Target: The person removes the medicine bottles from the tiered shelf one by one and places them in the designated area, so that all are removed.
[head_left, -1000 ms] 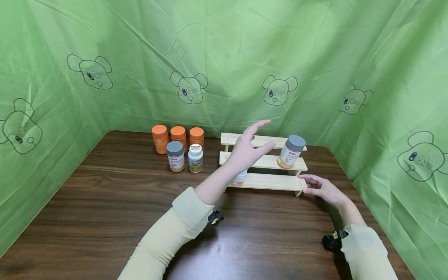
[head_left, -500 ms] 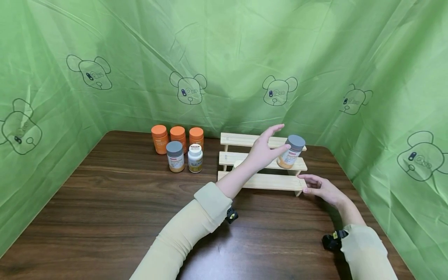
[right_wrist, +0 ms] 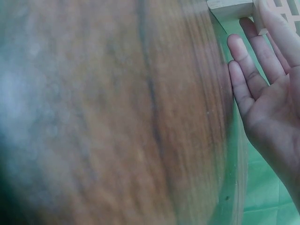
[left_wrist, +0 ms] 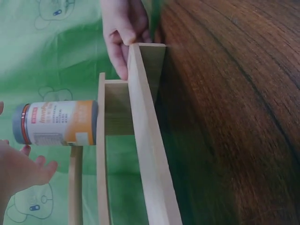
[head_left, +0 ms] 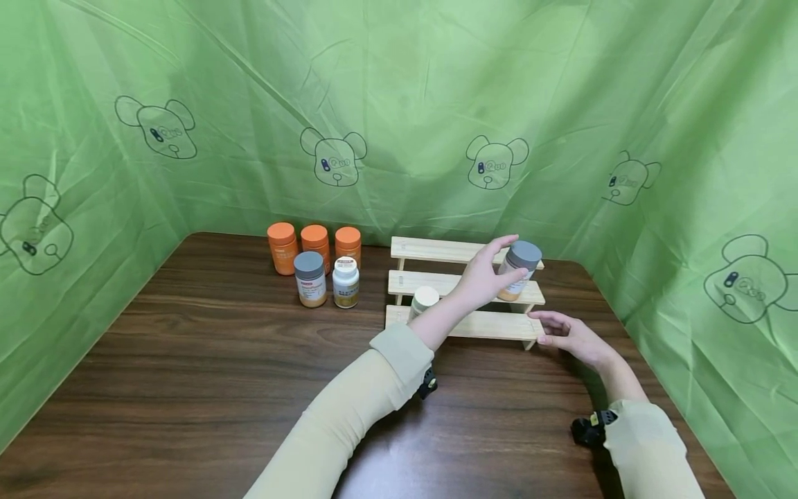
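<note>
A three-step wooden rack (head_left: pixel 436 249) stands at the back of the brown table (head_left: pixel 206 360). A grey-lidded bottle (head_left: pixel 520 267) with a white and orange label stands on its middle step. My left hand (head_left: pixel 506 262) is spread beside that bottle, fingers near the lid. In the left wrist view, a small gap shows between the left hand (left_wrist: pixel 26 168) and the bottle (left_wrist: pixel 56 123). My right hand (head_left: pixel 555 331) rests with straight fingers on the right end of the lowest step. A white-lidded bottle (head_left: pixel 425 299) stands on the lowest step, partly hidden by my left forearm.
Left of the rack stand three orange bottles (head_left: pixel 314 244) in a back row. In front of them are a grey-lidded bottle (head_left: pixel 309 278) and a white bottle (head_left: pixel 346 282). Green cloth (head_left: pixel 399 104) walls the table on three sides.
My left hand has moved to the right, from above the white-lidded bottle over to the grey-lidded bottle on the middle step. The right hand has stayed on the rack's end.
</note>
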The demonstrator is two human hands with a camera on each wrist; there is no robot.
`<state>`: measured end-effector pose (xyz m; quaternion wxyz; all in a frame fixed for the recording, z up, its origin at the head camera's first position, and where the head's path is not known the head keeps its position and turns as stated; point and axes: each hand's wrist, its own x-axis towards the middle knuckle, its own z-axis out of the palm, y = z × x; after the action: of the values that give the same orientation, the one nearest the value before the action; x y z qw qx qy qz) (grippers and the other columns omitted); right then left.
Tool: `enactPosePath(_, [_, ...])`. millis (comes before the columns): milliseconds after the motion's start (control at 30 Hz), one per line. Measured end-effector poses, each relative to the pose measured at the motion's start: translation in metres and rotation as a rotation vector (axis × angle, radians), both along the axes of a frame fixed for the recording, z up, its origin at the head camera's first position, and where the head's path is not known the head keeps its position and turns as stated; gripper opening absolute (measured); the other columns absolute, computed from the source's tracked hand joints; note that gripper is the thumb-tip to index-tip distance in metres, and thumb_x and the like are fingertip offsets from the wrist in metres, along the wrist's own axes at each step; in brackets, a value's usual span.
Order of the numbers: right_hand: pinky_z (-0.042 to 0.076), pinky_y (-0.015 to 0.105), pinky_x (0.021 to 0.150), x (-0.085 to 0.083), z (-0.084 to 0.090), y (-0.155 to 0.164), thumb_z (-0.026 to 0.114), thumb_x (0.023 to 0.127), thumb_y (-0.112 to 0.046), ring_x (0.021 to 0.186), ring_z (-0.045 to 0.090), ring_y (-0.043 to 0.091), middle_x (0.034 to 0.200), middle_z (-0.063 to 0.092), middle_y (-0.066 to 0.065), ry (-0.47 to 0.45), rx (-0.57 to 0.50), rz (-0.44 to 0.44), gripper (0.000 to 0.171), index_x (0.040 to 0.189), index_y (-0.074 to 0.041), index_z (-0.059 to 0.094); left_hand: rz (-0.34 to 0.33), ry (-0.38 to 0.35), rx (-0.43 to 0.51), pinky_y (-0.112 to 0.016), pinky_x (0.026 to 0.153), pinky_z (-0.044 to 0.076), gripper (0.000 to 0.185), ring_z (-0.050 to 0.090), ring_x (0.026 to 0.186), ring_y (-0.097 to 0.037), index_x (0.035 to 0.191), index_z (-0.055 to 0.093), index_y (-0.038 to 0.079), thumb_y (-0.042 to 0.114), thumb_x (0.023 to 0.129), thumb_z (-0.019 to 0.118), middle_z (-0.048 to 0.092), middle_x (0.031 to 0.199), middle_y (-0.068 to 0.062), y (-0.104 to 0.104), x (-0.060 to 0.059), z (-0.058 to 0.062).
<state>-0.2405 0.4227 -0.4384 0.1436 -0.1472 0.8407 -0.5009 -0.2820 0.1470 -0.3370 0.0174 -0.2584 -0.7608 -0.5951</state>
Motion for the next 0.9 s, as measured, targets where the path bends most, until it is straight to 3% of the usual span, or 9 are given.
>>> enactPosePath(167, [0.051, 0.023, 0.081, 0.000, 0.000, 0.001, 0.064, 0.089, -0.010, 0.103, 0.060, 0.007, 0.118, 0.063, -0.003, -0.004, -0.004, -0.006, 0.052, 0.137, -0.002, 0.045, -0.006, 0.000, -0.013, -0.033, 0.101, 0.041, 0.064, 0.049, 0.124, -0.016, 0.142, 0.042, 0.022, 0.027, 0.085, 0.071, 0.047, 0.141, 0.004, 0.006, -0.004, -0.005])
enactPosePath(300, [0.052, 0.023, 0.081, 0.000, -0.001, 0.001, 0.064, 0.089, -0.009, 0.103, 0.061, 0.007, 0.117, 0.063, -0.004, -0.006, -0.017, -0.002, 0.052, 0.137, -0.001, 0.045, -0.007, -0.019, -0.010, -0.029, 0.090, 0.045, 0.064, 0.057, 0.106, -0.014, 0.141, 0.042, 0.025, 0.028, 0.085, 0.071, 0.049, 0.138, 0.004, 0.009, -0.009, -0.010])
enactPosePath(500, [0.052, 0.024, 0.080, 0.000, 0.000, 0.001, 0.064, 0.089, -0.009, 0.101, 0.062, 0.008, 0.115, 0.064, -0.005, -0.010, -0.022, 0.004, 0.052, 0.136, -0.001, 0.045, -0.015, -0.011, -0.010, -0.023, 0.078, 0.044, 0.062, 0.057, 0.087, -0.015, 0.140, 0.043, 0.026, 0.026, 0.085, 0.071, 0.052, 0.134, 0.004, 0.010, -0.012, -0.013])
enactPosePath(600, [0.052, 0.024, 0.080, 0.000, 0.000, 0.001, 0.064, 0.089, -0.009, 0.101, 0.062, 0.008, 0.114, 0.064, -0.006, -0.009, -0.019, 0.002, 0.051, 0.136, -0.001, 0.045, -0.016, -0.003, -0.006, -0.023, 0.081, 0.044, 0.061, 0.057, 0.092, -0.015, 0.139, 0.043, 0.026, 0.026, 0.085, 0.071, 0.052, 0.134, 0.005, 0.011, -0.013, -0.014])
enactPosePath(800, [0.052, 0.024, 0.081, 0.000, 0.000, 0.001, 0.064, 0.090, -0.010, 0.102, 0.061, 0.008, 0.116, 0.064, -0.004, -0.012, -0.014, 0.003, 0.051, 0.136, -0.003, 0.045, 0.006, -0.008, -0.012, -0.033, 0.098, 0.041, 0.059, 0.049, 0.121, -0.012, 0.135, 0.043, 0.027, 0.029, 0.084, 0.072, 0.049, 0.138, 0.004, 0.011, -0.013, -0.015])
enactPosePath(900, [0.051, 0.024, 0.081, 0.000, 0.000, 0.001, 0.064, 0.089, -0.011, 0.102, 0.061, 0.007, 0.117, 0.063, -0.004, -0.008, -0.006, -0.002, 0.051, 0.136, -0.003, 0.046, 0.022, -0.016, 0.002, -0.037, 0.102, 0.040, 0.057, 0.047, 0.125, -0.012, 0.132, 0.045, 0.027, 0.028, 0.083, 0.073, 0.051, 0.136, 0.002, 0.012, -0.013, -0.016])
